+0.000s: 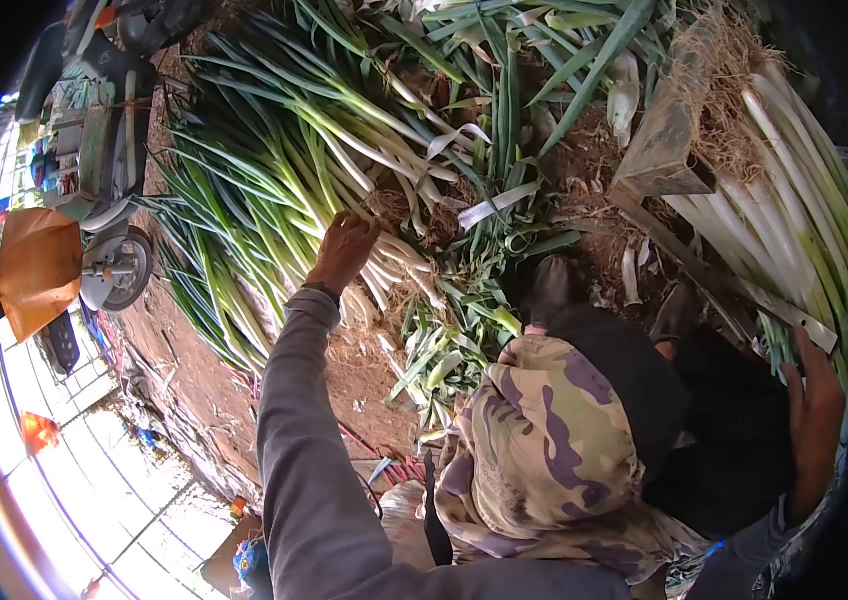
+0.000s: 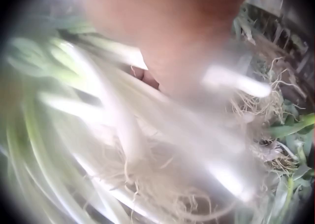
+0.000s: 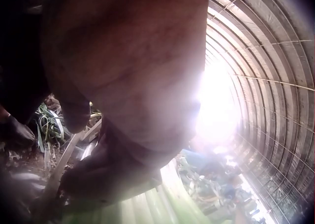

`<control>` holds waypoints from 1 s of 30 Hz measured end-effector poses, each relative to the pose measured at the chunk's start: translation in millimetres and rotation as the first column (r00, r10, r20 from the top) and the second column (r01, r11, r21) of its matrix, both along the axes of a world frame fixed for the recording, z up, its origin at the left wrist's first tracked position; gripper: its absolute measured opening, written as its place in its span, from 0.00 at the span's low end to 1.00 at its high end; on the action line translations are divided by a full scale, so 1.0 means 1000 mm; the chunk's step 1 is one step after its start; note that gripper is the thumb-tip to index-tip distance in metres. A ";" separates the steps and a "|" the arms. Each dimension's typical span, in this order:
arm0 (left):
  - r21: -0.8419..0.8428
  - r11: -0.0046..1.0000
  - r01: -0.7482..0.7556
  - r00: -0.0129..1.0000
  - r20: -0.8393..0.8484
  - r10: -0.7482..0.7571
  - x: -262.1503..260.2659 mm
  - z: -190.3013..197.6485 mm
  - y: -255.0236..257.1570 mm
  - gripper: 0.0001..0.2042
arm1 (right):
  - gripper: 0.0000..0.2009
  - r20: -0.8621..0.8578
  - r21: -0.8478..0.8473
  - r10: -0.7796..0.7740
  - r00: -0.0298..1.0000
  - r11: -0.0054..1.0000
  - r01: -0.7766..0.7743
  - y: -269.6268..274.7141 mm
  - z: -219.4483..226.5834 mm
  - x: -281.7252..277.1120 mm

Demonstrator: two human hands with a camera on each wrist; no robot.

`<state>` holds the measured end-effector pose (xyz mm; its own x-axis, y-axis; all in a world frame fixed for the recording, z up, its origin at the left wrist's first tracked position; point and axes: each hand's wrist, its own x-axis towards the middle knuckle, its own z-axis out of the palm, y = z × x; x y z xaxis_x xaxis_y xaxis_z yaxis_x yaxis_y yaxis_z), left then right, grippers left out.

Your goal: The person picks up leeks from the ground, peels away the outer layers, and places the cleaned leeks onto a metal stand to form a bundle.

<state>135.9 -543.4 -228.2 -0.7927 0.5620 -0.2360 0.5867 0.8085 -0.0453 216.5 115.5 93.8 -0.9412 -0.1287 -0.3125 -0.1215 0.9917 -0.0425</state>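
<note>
Closest in, one camouflage hood (image 1: 534,440) sits between two grey sleeves, and there are two hands at work, well apart. The right hand (image 1: 816,415) lies over one thick bundle of green onions (image 1: 794,190), thumb apart from the fingers; how firmly it grips, I cannot tell. Just beside its fingertips is the end of one metal bar (image 1: 789,310), a hard edge with little room there. Look at the bundle's long axis: bushy roots beyond the hand, green tops running past its outer side toward the person.

Over to the left hand (image 1: 344,248), fingers curled around pale stalks (image 2: 118,113) at the root end of one big heap of green onions (image 1: 274,170); how many it holds is lost in blur. The heap lies the other way: tops fan out to the left of that hand, roots point inward, toward the other one.

Between the hands come two dark shoes (image 1: 554,285) and leaf scraps (image 1: 444,365), too tangled to count. Alongside the left forearm, brown floor (image 1: 354,390) shows, with room to move. Beyond the right hand, one angled plate (image 1: 664,140) stands against the bundle's roots. Farthest off, away past the left hand: one wheel (image 1: 126,270), an orange panel (image 1: 39,265) and bright wire mesh (image 1: 84,395).
</note>
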 end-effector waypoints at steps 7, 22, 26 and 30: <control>-0.067 0.997 -0.033 0.998 0.046 0.037 -0.008 -0.023 0.018 0.20 | 0.26 0.023 -0.005 -0.030 0.999 1.000 0.030 0.007 -0.005 -0.001; -0.098 0.994 0.049 0.975 -0.211 -0.069 -0.012 -0.047 0.027 0.16 | 0.24 0.091 0.042 -0.050 0.995 0.998 0.047 0.006 0.001 0.000; -0.036 0.996 0.088 0.965 -0.246 -0.094 -0.021 -0.063 0.022 0.13 | 0.24 0.096 0.035 -0.054 0.994 0.998 0.051 0.005 0.000 -0.003; -0.085 0.989 0.120 0.967 -0.216 -0.135 -0.028 -0.064 0.023 0.13 | 0.23 0.066 0.012 -0.029 0.997 1.000 0.028 0.002 0.003 -0.002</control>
<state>108.2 -520.2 -291.8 -0.7525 0.6500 -0.1059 0.6537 0.7178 -0.2394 214.5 117.5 97.2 -0.9216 -0.0980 -0.3756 -0.0902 0.9952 -0.0383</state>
